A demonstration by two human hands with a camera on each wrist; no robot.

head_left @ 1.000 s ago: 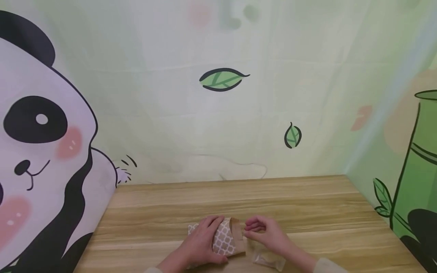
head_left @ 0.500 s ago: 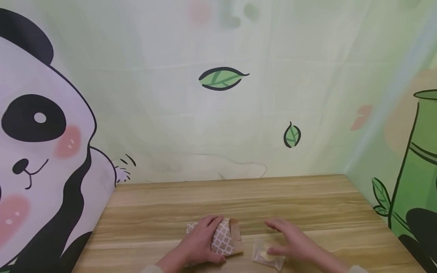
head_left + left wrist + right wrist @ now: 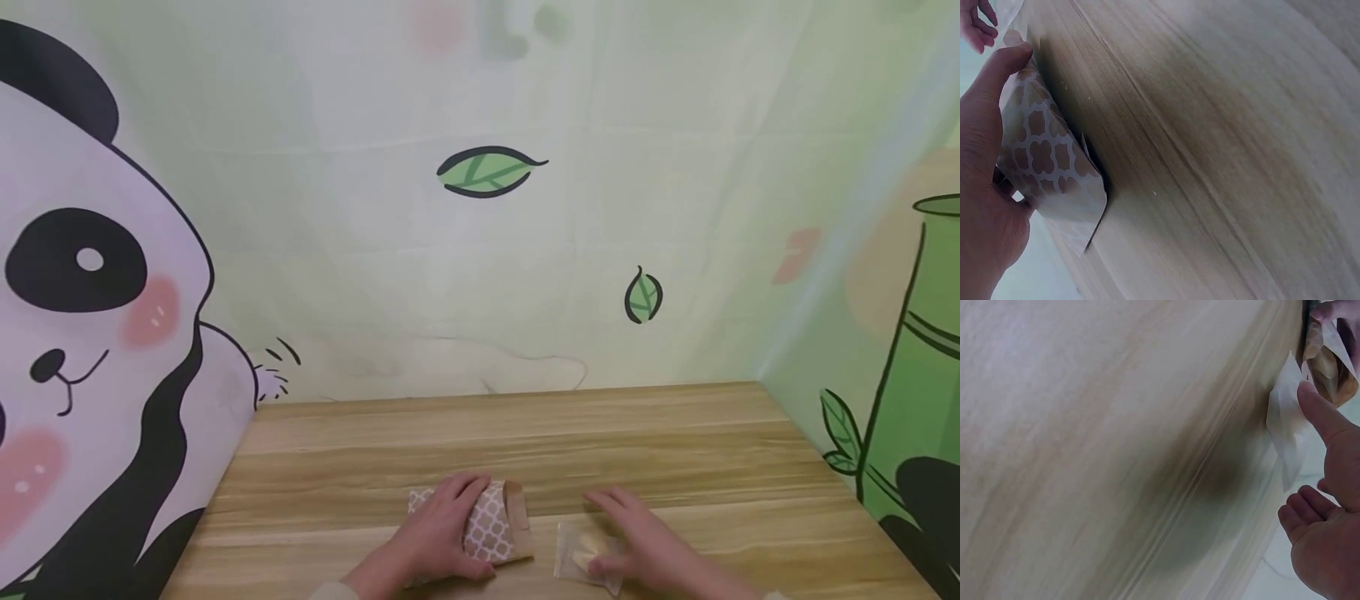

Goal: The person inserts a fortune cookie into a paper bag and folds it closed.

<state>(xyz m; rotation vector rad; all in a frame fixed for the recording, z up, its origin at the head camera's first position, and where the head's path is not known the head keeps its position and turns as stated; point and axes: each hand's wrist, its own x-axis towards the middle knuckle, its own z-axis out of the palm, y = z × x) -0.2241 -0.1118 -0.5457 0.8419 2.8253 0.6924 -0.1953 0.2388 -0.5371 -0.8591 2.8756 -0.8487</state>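
My left hand (image 3: 447,531) holds a brown paper bag (image 3: 491,527) with a white lattice print, which lies on its side on the table with its mouth to the right. In the left wrist view, fingers and thumb span the bag (image 3: 1047,153) from both sides. Right of the mouth lies a small see-through packet (image 3: 573,554) with something pale yellow inside. Over its right part is my right hand (image 3: 637,533), thumb apart from the fingers. The right wrist view shows the thumb (image 3: 1319,412) against the packet (image 3: 1286,422), and the fingers clear of it.
The wood-grain table (image 3: 360,450) runs back to a pale green cloth wall (image 3: 360,250) printed with leaves. A printed panda (image 3: 112,275) covers the left side wall, and green bamboo (image 3: 911,417) the right one.
My right hand has moved from the bag's mouth rightward to the packet, its fingers spreading and then coming over it. The left hand stays on the bag.
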